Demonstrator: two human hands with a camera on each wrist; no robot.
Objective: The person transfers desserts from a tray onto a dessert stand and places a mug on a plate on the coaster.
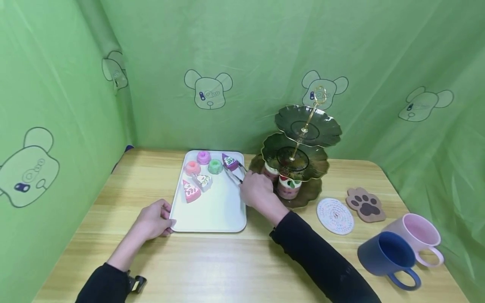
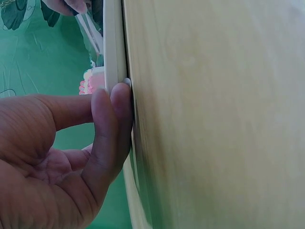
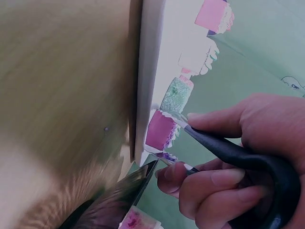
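R hand [image 1: 259, 190] w/ tongs [image 3: 228, 153] at purple cake [image 1: 229, 161], L hand [image 1: 152, 219] holds tray [image 1: 212, 210]

Backdrop: Green fabric [image 1: 261, 46] hangs across the back and along both sides of the scene, creased at right.
Print: Outlined bear heads [image 1: 209, 101], several marked in dark blue, dot the fabric; one is caught in a fold near the back left corner.
Table: A pale, wood-grained tabletop [image 1: 166, 273] reaches toward the backdrop, its far right corner rounded.
Light: A soft white sheen [image 1: 219, 261] brightens the tabletop's near middle.
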